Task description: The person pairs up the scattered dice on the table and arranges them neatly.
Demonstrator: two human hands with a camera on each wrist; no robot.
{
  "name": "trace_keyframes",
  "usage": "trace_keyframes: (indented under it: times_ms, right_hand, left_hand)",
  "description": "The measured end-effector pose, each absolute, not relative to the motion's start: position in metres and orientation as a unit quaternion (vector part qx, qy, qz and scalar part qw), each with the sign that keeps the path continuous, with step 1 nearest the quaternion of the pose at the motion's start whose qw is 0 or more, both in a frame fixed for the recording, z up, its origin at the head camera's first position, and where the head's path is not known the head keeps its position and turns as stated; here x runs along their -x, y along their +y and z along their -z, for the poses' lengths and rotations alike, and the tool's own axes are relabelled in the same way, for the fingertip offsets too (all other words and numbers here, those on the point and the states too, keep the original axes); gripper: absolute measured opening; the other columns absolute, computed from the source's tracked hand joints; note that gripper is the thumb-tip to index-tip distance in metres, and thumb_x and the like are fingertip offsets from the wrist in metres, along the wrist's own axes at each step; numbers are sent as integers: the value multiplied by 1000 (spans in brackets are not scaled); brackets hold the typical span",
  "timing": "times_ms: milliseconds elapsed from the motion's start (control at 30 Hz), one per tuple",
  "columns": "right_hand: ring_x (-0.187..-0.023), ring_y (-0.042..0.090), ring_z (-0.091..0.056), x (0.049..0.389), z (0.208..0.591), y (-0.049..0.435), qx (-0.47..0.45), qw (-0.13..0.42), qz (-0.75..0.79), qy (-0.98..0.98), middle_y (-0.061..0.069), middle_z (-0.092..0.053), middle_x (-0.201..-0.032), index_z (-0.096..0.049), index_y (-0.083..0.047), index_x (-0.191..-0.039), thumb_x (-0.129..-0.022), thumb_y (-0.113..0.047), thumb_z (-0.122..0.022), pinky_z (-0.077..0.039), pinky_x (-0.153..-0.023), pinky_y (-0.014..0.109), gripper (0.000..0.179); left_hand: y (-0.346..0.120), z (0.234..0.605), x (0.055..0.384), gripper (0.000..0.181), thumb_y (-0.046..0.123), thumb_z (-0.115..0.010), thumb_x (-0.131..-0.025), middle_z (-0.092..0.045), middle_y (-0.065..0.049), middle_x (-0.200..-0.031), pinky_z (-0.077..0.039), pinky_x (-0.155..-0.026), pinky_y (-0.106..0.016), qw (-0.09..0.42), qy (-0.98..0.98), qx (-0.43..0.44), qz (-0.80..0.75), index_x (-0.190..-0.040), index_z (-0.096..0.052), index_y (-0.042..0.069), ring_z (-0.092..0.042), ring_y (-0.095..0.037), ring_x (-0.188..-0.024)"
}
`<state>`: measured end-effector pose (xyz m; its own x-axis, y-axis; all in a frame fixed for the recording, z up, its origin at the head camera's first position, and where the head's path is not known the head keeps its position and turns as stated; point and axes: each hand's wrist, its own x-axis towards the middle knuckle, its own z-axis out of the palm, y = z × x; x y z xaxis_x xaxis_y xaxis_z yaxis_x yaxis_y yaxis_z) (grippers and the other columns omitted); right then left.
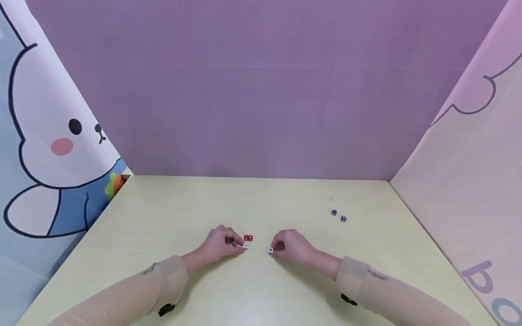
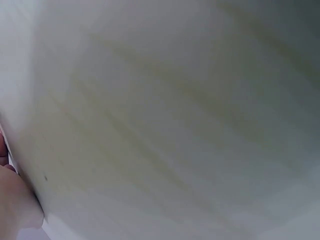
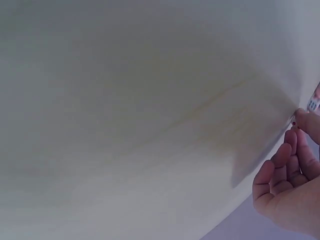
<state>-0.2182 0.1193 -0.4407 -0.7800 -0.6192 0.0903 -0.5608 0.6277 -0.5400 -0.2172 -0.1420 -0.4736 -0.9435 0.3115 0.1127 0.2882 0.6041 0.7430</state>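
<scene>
From above the near side of the pale wood-grain tabletop [image 1: 183,203], a head-worn camera looks forward and down, wide enough to take in the purple backdrop [image 1: 261,90] beyond it. The left-wrist camera faces the tabletop at close range, catching part of the left hand [image 2: 19,202]. The right-wrist camera, also close over the tabletop, shares with the head view the right hand [image 3: 292,192] and the white die [image 1: 270,251] in its fingers.
</scene>
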Motion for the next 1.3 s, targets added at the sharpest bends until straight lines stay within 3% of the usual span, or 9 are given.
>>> trace_keyframes:
  times_ms: [300, 633, 1300]
  right_hand:
    - [-66, -2, -55, 221, 441, 91, 337, 67, 281, 896, -8, -66, -74, -70, -11, -81, -76, -12, -77, -47, -64, 15, 9]
    - [-57, -3, -50, 224, 444, 72, 339, 34, 275, 899, -7, -63, -68, -69, -8, -83, -77, -11, -76, -45, -58, 13, 9]
    - [-57, -1, -51, 223, 445, 70, 325, 39, 286, 900, -6, -63, -69, -69, -7, -88, -78, -13, -76, -45, -57, 15, 14]
  left_hand:
    - [-142, 471, 217, 15, 27, -84, -69, -59, 12, -70, -34, -68, -24, 11, 895, -175, -410, -79, -74, 23, -44, -12, -73]
    - [-142, 471, 217, 14, 25, -84, -69, -60, 12, -70, -34, -68, -25, 7, 893, -173, -414, -79, -74, 24, -45, -12, -73]
    - [-142, 474, 218, 14, 26, -84, -68, -60, 13, -69, -33, -67, -26, 10, 892, -178, -415, -79, -74, 26, -44, -13, -72]
